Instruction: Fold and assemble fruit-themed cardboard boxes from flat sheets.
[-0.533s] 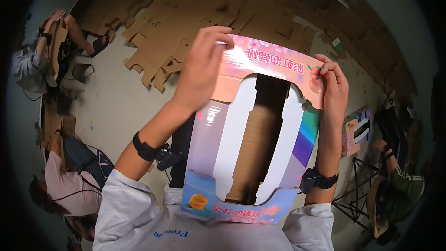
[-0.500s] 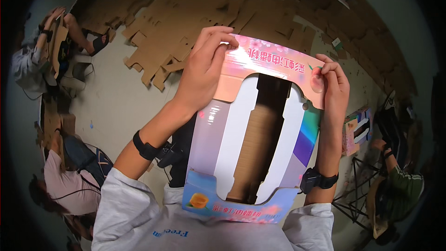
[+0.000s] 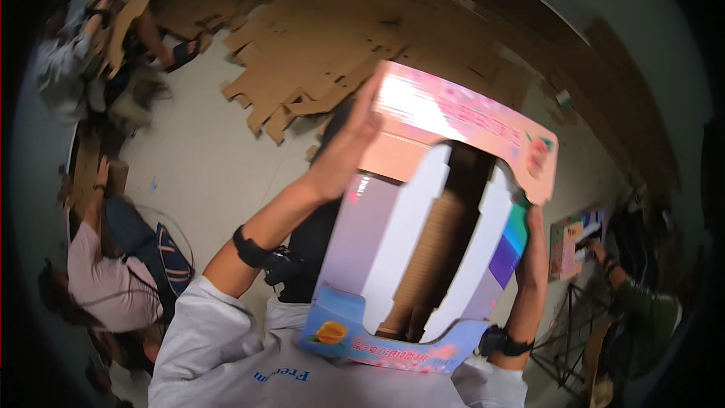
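Observation:
A folded cardboard fruit box [image 3: 462, 111] is held up in front of my chest. It is pink and peach at the far end, blue at the near end, with white inner flaps [image 3: 408, 234] along a long opening that shows brown cardboard inside. My left hand [image 3: 349, 145] presses against its far left side, slightly blurred. Along the right side, my right hand [image 3: 535, 243] lies against the box below the pink corner, its fingers mostly hidden behind it. Both wrists wear black bands.
Flattened brown cardboard sheets [image 3: 317, 45] cover the floor ahead. At right, a person in a green sleeve [image 3: 642, 310] reaches to a similar printed box [image 3: 568, 245] above a black metal stand [image 3: 570, 332]. People sit at far left [image 3: 64, 68] and lower left [image 3: 113, 279].
The box has tilted a little clockwise and shifted right. My hands have slid from its far edge down onto its sides. The co-worker at right now has a hand at the other box.

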Motion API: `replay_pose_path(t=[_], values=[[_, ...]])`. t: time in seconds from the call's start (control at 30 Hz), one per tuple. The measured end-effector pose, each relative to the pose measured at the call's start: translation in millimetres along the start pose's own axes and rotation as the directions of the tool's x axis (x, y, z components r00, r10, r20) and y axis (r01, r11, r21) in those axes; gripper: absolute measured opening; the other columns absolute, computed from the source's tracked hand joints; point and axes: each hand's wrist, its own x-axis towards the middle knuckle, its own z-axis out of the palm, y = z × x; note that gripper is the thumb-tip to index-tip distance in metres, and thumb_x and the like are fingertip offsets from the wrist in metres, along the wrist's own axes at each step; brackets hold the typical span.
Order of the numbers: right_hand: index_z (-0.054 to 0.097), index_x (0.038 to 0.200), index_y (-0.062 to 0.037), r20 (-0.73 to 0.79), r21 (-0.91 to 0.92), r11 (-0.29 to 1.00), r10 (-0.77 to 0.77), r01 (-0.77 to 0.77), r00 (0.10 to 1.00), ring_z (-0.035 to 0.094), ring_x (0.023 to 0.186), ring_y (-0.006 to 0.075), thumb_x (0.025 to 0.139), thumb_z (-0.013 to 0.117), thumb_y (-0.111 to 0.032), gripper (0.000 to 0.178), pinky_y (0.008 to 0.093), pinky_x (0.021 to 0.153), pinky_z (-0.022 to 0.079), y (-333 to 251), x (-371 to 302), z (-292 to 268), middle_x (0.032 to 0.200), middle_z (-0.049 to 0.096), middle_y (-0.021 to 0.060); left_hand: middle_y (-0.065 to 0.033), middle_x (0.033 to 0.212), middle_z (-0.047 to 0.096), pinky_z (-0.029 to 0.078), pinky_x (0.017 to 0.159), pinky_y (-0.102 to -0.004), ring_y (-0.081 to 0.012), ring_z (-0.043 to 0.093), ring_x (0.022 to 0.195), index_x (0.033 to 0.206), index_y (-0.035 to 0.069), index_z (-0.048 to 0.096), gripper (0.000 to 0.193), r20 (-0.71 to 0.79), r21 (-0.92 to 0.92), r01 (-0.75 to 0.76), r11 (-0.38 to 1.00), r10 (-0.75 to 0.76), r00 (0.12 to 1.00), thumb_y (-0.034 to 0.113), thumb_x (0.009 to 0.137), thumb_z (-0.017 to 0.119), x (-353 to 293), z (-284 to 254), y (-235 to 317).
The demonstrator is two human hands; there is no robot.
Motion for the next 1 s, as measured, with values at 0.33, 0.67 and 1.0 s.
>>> replay_pose_path(t=[0.33,0.67,1.0], values=[[0.044,0.156,-0.0039,0.005,-0.010,0.980,0.201,-0.201,0.980,0.058,0.124,0.0236,0.085,0.081,-0.060,0.098,0.0385,0.102,0.049,53.5,-97.3,-97.3,0.137,0.058,0.0079,-0.0199,0.162,0.043,0.037,0.123,-0.0430,-0.0384,0.046,0.147,0.161,0.003,0.037,0.061,0.159,0.303,-0.113,0.946,0.067,0.985,0.043,0.115,0.041,-4.7,37.1,-23.8],[0.054,0.147,-0.0038,-0.405,0.424,0.905,0.181,0.009,0.896,0.064,0.118,0.0274,0.096,0.072,-0.049,0.071,0.0433,0.098,0.055,128.2,-99.0,-154.2,0.133,0.064,0.0135,-0.0068,0.105,0.072,0.047,0.116,-0.0467,-0.0270,0.065,0.122,0.104,0.007,0.075,0.015,0.285,0.685,-0.385,0.618,0.258,0.923,0.020,0.099,0.070,-18.8,15.9,-38.0],[0.049,0.150,-0.0056,-0.455,0.852,0.524,0.761,-0.025,0.462,0.063,0.121,0.0300,0.095,0.078,-0.033,0.068,0.0466,0.102,0.057,335.8,-197.0,-175.6,0.138,0.062,0.0156,-0.0034,0.097,0.071,0.048,0.115,-0.0442,-0.0235,0.067,0.113,0.090,0.006,0.071,0.015,0.166,0.819,-0.283,0.499,0.265,0.950,0.020,0.091,0.077,-27.4,20.9,-26.5]])
